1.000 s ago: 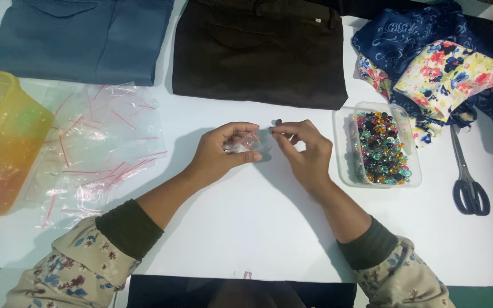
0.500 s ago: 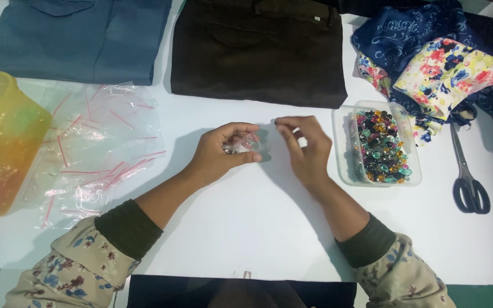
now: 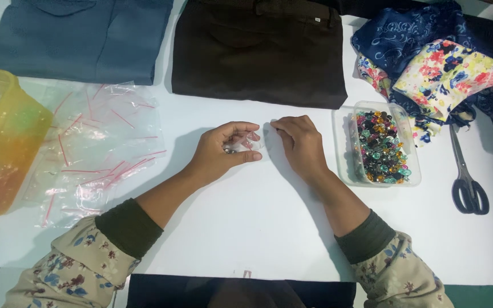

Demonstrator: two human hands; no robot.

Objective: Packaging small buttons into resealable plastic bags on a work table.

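Mid-bench, the left hand (image 3: 221, 151) pinches a small clear bag (image 3: 245, 142) — fingers closed on it. The right hand (image 3: 300, 142) grips the bag's other edge, near the bead tray (image 3: 412, 177).

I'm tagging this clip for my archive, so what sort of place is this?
Probably a home sewing or craft table. Folded blue and dark brown trousers lie beside black-handled scissors, a clear plastic tub of coloured glass beads and a heap of small clear zip bags on the white tabletop.

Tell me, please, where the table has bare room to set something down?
Bare table lies between the forearms and beside the scissors. It is crowded around the loose bags, yellow tub and bead tray.
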